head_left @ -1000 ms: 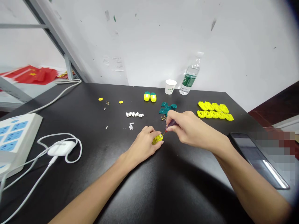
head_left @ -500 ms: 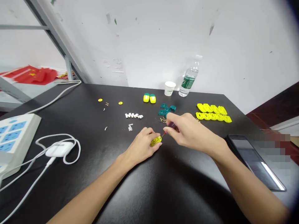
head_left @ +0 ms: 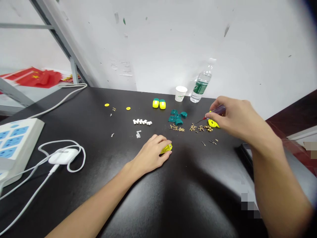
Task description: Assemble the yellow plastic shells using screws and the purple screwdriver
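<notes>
My left hand point(head_left: 151, 153) rests on the black table with its fingers shut over a small yellow plastic part point(head_left: 166, 149), which is mostly hidden. My right hand point(head_left: 234, 115) is raised at the right, pinching a small screwdriver point(head_left: 217, 111) with a dark handle and a thin red-tipped shaft. Its tip hangs just above scattered brass screws point(head_left: 201, 128). Under that hand lie yellow plastic parts point(head_left: 212, 123), largely covered by my fingers. Teal plastic pieces point(head_left: 177, 116) sit left of the screws.
Yellow-and-teal caps point(head_left: 158, 103), white pieces point(head_left: 142, 122), and small yellow discs point(head_left: 128, 108) lie on the table. A paper cup point(head_left: 181, 93) and water bottle point(head_left: 200, 84) stand at the back. A power strip point(head_left: 15, 148) and white charger point(head_left: 63, 156) sit left. A phone point(head_left: 244, 155) lies beneath my right arm.
My right hand has moved right and away from my left hand, taking the screwdriver with it. Brass screws now show on the table, and the yellow rows are covered. My left hand stays put.
</notes>
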Tool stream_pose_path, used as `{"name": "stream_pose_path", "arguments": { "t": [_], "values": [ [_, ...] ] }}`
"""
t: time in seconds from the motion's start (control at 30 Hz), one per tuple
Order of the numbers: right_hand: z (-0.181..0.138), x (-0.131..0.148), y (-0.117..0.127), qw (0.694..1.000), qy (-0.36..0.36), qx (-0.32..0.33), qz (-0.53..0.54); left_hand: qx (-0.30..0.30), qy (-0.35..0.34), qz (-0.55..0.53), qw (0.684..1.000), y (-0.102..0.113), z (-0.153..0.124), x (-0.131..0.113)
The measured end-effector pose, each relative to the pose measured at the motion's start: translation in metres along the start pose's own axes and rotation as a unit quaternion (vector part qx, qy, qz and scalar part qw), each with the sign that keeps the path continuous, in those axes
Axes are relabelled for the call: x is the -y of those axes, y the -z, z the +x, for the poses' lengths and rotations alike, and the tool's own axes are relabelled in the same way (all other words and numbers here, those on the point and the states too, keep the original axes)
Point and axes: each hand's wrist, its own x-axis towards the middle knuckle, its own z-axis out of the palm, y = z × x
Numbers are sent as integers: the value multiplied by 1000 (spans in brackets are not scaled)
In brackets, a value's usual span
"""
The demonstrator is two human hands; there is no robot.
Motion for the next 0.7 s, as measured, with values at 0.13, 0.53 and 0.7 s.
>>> {"name": "stream_pose_path", "arguments": {
  "t": [0.13, 0.53, 0.7],
  "values": [
    [9, -17, -12, 990, -13, 103, -91, -5, 3, -5, 1000, -1, -1, 1],
    [14, -17, -21, 981, -31, 166, -99, 6, 11, 4, 1000, -2, -1, 0],
    [14, -16, -19, 980, -28, 164, -108, 12, 12, 3, 1000, -1, -1, 0]
  ]
}}
